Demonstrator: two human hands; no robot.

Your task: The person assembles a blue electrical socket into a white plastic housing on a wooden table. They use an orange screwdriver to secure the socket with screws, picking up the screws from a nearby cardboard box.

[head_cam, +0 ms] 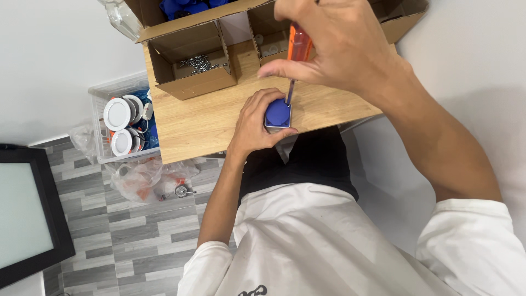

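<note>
My left hand [257,123] grips a small blue square part [278,114] and presses it onto the wooden table [197,118] near its front edge. My right hand [334,41] is closed around an orange-handled screwdriver [298,46], held upright. Its thin shaft runs down to the top right of the blue part, where the tip meets it.
An open cardboard box [192,82] with several loose screws stands at the back left of the table. More open boxes sit behind it. A clear bin [101,131] with round white fittings stands on the floor at left, a plastic bag [148,181] below it, a dark screen [27,214] far left.
</note>
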